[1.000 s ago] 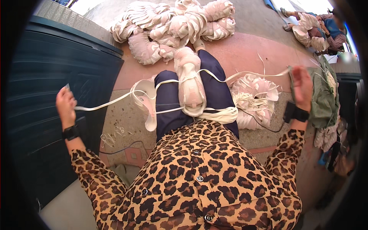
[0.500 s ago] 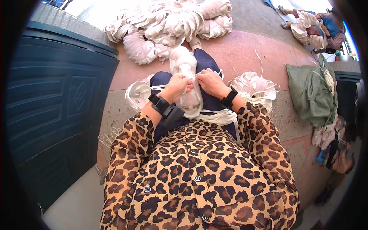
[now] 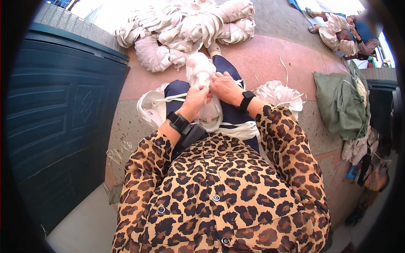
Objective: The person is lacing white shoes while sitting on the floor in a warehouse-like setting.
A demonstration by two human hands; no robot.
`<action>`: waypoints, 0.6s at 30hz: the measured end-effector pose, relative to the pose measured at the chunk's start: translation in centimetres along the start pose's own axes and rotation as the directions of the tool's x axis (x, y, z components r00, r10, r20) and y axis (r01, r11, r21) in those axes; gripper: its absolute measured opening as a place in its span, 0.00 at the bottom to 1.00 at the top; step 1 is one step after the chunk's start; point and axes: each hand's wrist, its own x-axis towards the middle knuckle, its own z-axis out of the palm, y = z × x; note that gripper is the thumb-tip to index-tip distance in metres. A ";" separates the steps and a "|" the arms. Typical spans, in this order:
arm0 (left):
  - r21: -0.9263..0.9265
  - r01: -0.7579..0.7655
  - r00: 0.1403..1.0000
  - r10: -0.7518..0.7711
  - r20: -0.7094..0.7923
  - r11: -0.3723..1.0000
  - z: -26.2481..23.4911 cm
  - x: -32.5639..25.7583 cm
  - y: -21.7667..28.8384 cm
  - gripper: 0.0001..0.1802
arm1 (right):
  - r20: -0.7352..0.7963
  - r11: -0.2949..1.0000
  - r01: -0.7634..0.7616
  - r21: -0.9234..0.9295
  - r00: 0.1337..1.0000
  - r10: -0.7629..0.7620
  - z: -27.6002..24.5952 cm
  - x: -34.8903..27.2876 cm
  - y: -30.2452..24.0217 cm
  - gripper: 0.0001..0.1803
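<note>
1. A pale cloth bundle (image 3: 201, 74) is stood on the lap of a seated person, resting along the dark blue trousers (image 3: 230, 74), so that it is steadied by the legs while both hands work at its near end.
2. The left hand (image 3: 195, 99) is closed in a pinch on the bundle's near end, the fingers curled round a fold of cloth; a black band is worn on its wrist.
3. The right hand (image 3: 225, 87) is set just beside it, touching the same spot, with fingers bent down onto the cloth. Whether a cord is pinched under them cannot be told.
4. White cord (image 3: 236, 128) is looped across the lap below the hands, close by, judged to be kept there within reach.
5. A leopard-print shirt (image 3: 223, 189) fills the lower part of the view.
6. On the floor (image 3: 270, 55), a heap of like white bundles (image 3: 185, 29) is piled beyond the knees, well apart from the hands.
7. Loose white cloth (image 3: 278, 92) lies on the floor to the right of the legs, and more to the left.
8. A green sack (image 3: 341, 101) lies further right, and a dark blue door (image 3: 63, 118) stands at the left.
</note>
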 end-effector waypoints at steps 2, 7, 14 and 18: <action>-0.007 -0.003 1.000 0.003 -0.011 1.000 -0.1 0.0 -0.1 0.08 | -0.013 0.988 0.143 -0.059 0.990 -0.144 0.2 0.1 0.4 0.06; -0.007 -0.029 1.000 0.029 -0.001 1.000 -0.1 -0.9 0.8 0.08 | -0.126 0.980 0.059 0.189 0.991 -0.036 1.4 -0.4 1.2 0.06; 0.520 -0.002 0.995 0.051 -0.081 0.854 -3.8 -2.8 0.8 0.10 | -0.096 0.982 -0.125 0.143 0.986 0.140 -0.1 -1.6 -0.6 0.13; 0.784 -0.149 0.917 0.381 -0.119 0.603 -5.7 -0.6 -2.7 0.10 | -0.030 0.982 -0.131 0.138 0.990 0.136 -0.7 -1.7 -1.3 0.16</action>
